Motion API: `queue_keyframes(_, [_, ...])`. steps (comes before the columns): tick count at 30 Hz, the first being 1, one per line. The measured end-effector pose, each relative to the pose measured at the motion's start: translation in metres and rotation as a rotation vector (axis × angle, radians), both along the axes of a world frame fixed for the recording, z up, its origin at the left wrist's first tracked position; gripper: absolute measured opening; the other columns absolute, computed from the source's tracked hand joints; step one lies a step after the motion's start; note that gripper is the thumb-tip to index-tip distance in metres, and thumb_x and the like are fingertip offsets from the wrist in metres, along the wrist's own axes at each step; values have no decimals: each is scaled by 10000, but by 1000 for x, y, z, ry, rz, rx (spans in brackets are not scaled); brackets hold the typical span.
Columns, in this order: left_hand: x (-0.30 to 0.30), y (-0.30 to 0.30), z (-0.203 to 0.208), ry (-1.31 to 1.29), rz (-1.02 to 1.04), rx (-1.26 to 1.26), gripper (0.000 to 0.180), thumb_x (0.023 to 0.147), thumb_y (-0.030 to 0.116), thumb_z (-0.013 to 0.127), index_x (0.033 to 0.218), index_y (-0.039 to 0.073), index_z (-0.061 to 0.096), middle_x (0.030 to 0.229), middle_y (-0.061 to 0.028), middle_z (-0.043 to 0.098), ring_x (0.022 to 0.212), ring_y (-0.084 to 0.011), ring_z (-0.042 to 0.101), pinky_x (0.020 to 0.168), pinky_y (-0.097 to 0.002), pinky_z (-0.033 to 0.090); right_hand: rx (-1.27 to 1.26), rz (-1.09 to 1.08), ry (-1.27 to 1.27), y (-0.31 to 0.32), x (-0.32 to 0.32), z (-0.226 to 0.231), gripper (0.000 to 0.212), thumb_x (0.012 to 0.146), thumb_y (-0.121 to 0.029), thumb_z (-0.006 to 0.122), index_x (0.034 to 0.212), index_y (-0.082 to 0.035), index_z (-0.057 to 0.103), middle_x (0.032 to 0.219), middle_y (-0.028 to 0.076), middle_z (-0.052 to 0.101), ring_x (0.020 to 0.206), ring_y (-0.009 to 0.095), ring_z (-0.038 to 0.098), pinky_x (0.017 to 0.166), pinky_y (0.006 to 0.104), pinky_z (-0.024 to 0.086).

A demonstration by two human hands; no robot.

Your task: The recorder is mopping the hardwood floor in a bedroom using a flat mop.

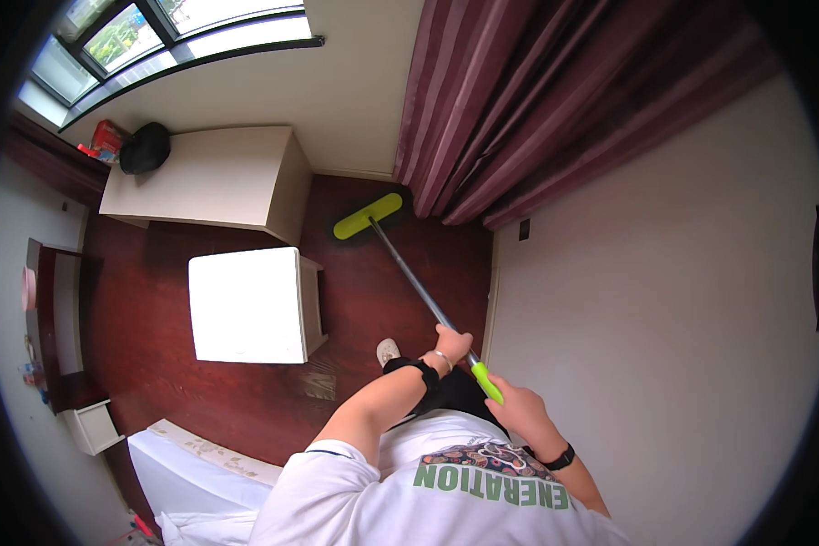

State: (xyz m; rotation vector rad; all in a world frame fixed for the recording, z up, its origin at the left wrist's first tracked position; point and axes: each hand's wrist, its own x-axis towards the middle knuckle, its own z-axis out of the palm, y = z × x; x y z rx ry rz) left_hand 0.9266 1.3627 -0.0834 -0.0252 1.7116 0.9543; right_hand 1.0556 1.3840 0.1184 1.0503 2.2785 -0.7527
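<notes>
A flat mop with a long grey pole (413, 276) slants away from me across the dark red wooden floor. Its lime-green head (368, 217) lies on the floor between the desk and the curtain. My left hand (450, 343) is wrapped round the lower part of the pole, with a bracelet at the wrist. Behind it, my right hand (520, 406) closes round the green grip (486, 382) at the pole's near end; a dark band sits on that wrist.
A white-topped stool or small table (247, 306) stands left of the pole. Behind it is a pale desk (209, 177) bearing a black bag (145, 148). Purple curtains (482, 118) reach the floor near the mop head. A wall (646, 291) rises at right; a bed (200, 473) lies at lower left.
</notes>
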Motion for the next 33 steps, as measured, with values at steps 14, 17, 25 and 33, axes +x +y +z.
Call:
queue_keyframes(14, [-46, 47, 22, -114, 7, 71, 520, 731, 179, 626, 1027, -125, 326, 824, -167, 557, 589, -219, 610, 474, -313, 526, 122, 87, 122, 66, -40, 19, 427, 742, -323, 629, 1145, -199, 559, 766, 137, 640, 706, 317, 617, 644, 400, 489])
queue_keyframes(17, [-63, 70, 2, -56, 83, 17, 556, 730, 172, 629, 1071, -99, 283, 829, -164, 553, 615, -217, 604, 482, -315, 528, 125, 155, 73, 93, -54, -17, 424, 757, -333, 612, 1152, -196, 545, 779, 130, 645, 713, 317, 621, 649, 410, 491])
queue_keyframes(25, [-113, 122, -4, 74, 309, -11, 468, 721, 113, 594, 1026, -94, 305, 806, -189, 549, 669, -252, 609, 540, -332, 502, 24, 393, -16, 161, -130, 12, 443, 782, -311, 589, 1187, -151, 507, 748, 184, 624, 708, 354, 612, 636, 450, 482])
queue_keyframes(33, [-85, 216, 58, -409, 817, 171, 131, 748, 17, 545, 830, -11, 447, 690, -90, 503, 582, -203, 559, 484, -330, 484, 87, 619, -7, 274, -135, 84, 424, 744, -306, 616, 1149, -199, 559, 701, 138, 617, 645, 343, 596, 578, 433, 466])
